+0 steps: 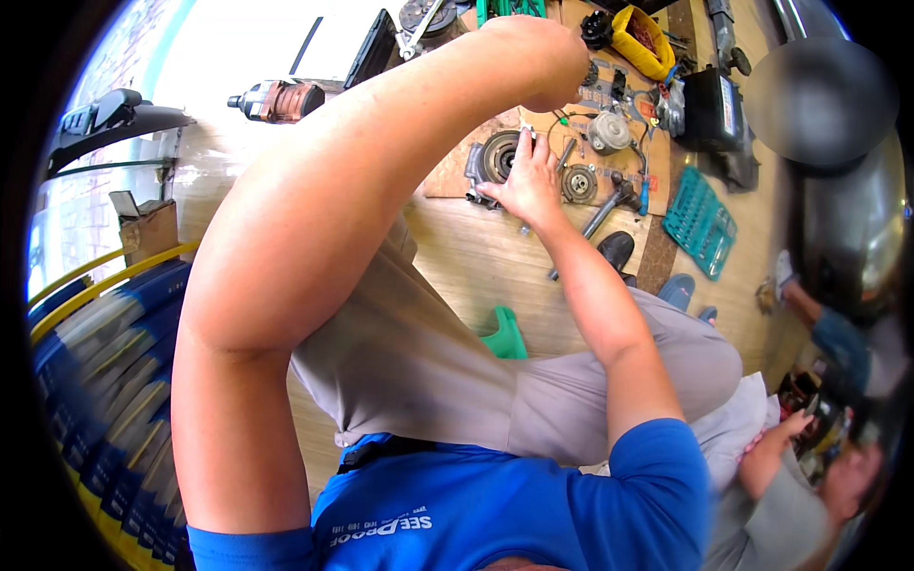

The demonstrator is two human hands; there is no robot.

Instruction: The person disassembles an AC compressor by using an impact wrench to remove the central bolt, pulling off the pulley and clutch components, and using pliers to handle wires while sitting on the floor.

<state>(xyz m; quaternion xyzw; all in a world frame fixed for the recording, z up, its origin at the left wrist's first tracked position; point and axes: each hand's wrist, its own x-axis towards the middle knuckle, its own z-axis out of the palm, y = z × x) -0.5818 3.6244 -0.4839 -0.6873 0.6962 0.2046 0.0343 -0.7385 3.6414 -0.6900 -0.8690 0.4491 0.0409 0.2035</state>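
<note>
My right hand [531, 186] rests on a dark round pulley [497, 160] with a grey metal housing, fingers and thumb spread over its right side. Beside that hand, on the cardboard [447, 176], lies a smaller round metal disc [579, 183]. A hammer [614, 200] with a metal handle slants to its right. My left arm reaches up across the view, and my left hand [557, 67] is bent down beyond the wrist. Its fingers are hidden, so what they hold does not show. Nearest to it are small dark parts and a silver round part [609, 131].
Behind stand a yellow container [643, 43] and a black box [712, 109]. A teal tool case [700, 224] lies at right. Wrenches [419, 36] and a copper-coloured motor-like part [276, 100] sit far left. Another person's hand [773, 447] is at lower right.
</note>
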